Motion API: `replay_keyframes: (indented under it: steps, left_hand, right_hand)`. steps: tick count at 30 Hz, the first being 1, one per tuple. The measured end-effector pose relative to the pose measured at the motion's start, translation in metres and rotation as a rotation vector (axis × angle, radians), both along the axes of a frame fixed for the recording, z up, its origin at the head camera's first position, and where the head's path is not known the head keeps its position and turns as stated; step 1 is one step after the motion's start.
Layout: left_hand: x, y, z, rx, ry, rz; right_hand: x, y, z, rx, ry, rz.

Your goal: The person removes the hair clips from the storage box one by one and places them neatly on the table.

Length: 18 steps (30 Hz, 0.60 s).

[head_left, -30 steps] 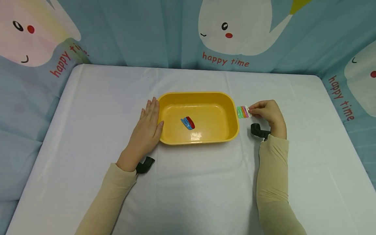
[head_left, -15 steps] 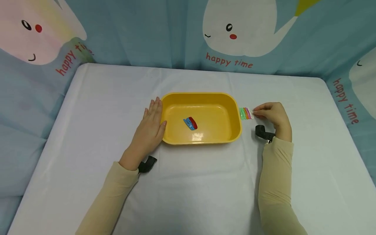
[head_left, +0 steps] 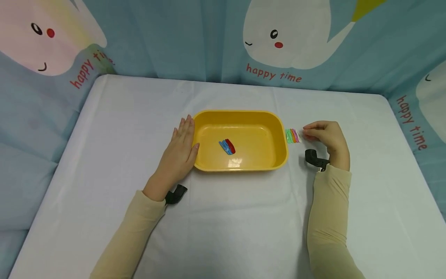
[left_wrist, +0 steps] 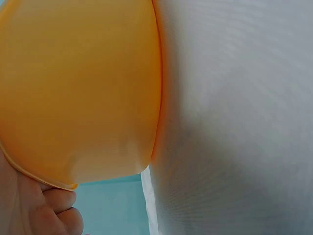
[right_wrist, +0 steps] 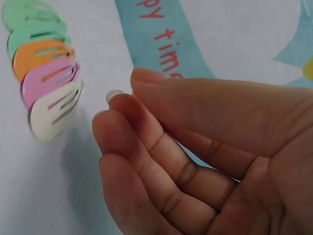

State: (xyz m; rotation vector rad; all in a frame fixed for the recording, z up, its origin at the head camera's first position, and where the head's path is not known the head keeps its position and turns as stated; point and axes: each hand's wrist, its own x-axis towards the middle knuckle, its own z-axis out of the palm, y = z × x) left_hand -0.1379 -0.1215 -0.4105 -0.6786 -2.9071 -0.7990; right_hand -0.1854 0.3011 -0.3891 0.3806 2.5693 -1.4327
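A yellow plastic tray (head_left: 240, 169) lies on the white table. My left hand (head_left: 177, 153) rests along its left side with straight fingers, the thumb at the rim; the left wrist view shows the fingers (left_wrist: 58, 200) beside the tray's outer wall. Blue and red snap hair clips (head_left: 227, 147) lie together inside. Just right of the tray, overlapping hair clips (head_left: 293, 136) form a row: green, orange, pink, and a white hair clip (right_wrist: 51, 117) at the end nearest my right hand (head_left: 329, 139). That hand's fingers are loosely bent, thumb near the index finger, with no clip visible between them.
White cloth (head_left: 244, 224) covers the table. A blue curtain (head_left: 174, 38) printed with whales stands along its back and sides. Black wrist mounts (head_left: 177, 194) sit under both wrists, the right one close to the table near the clip row.
My right hand has let go of the white hair clip at the row's end and drawn slightly right, away from it. The left hand stays on the tray; the whole view has shifted a little.
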Motion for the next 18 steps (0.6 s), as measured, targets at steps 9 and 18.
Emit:
replay_keyframes:
  steps: [9,18]
  left_hand:
    - [0.0,0.0,0.001,-0.008,-0.004,0.004]
    - [0.0,0.0,0.001,-0.012,-0.009,0.001]
  right_hand:
    - [0.001,-0.008,0.01,-0.059,0.049,0.023]
    - [0.006,-0.018,0.024,-0.103,0.102,0.04]
